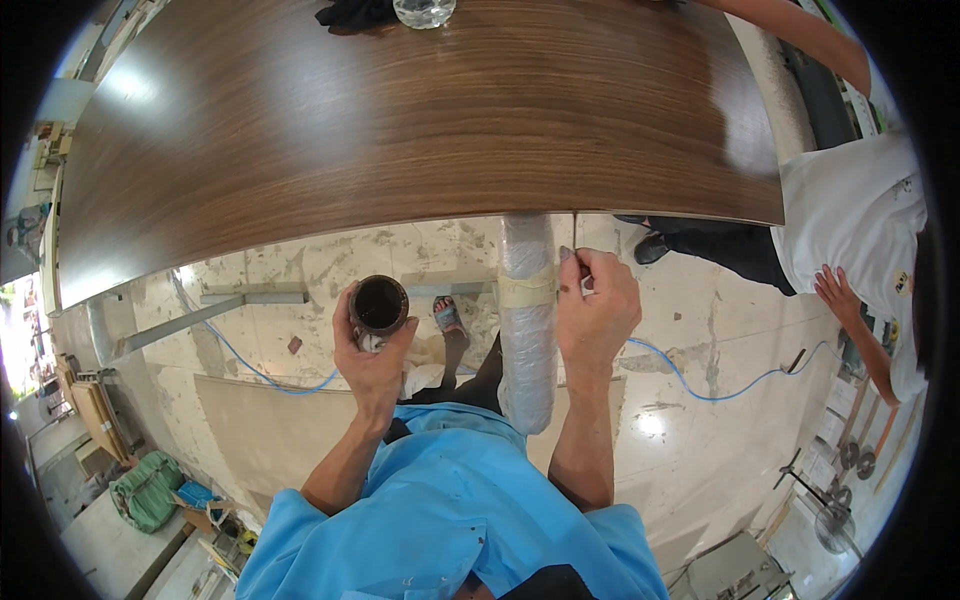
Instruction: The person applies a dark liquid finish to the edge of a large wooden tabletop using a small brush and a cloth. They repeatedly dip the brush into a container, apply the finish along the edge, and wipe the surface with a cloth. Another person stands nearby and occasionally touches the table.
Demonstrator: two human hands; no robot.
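Note:
My left hand [368, 350] is wrapped round a small round jar [380, 304] of dark brown liquid, its mouth facing up. Pinched in the fingers of my right hand [600, 300] is a thin brush-like stick [575, 234]. Its far tip meets the near edge of a dark wood-grain panel [420, 130]; the tip is too small to make out. Between my forearms, a long roll-shaped support wrapped in clear plastic [527, 330] with a tape band runs from under the panel's edge toward me.
A glass jar [425, 10] and black cloth [357, 13] lie on the panel's far side. At right, a co-worker in a white shirt [850, 210] leans one arm over the panel. A blue hose [690, 385] crosses the floor. Metal legs [180, 328] stand lower left; a fan [835, 520] lower right.

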